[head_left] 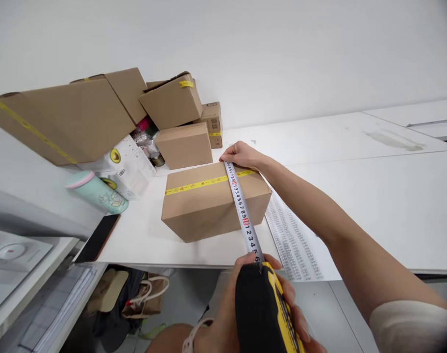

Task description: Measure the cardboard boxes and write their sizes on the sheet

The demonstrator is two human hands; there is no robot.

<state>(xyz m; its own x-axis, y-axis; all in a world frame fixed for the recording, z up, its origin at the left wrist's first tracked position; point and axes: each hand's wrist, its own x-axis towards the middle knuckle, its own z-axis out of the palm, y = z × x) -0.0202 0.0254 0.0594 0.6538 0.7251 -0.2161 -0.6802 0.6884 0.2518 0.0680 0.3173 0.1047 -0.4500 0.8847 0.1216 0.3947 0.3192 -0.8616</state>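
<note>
A closed cardboard box (205, 215) with a strip of yellow printed tape lies on the white table in front of me. My left hand (225, 306) is wrapped round a black and yellow tape measure (258, 309), held just off the table's front edge. From its mouth the steel blade (239, 203) runs out across the top of the box, its numbers facing up. At the box's far edge, my right hand (241, 153) pinches the blade's end; the end hook itself is hidden under the fingers.
More cardboard boxes (183, 144) are stacked at the back left. A mint tumbler (98, 191) lies near a white avocado-print carton (131, 169) and a dark flat object (98, 239). Printed sheets (293, 240) lie right of the box. Bags (146, 296) sit below the table.
</note>
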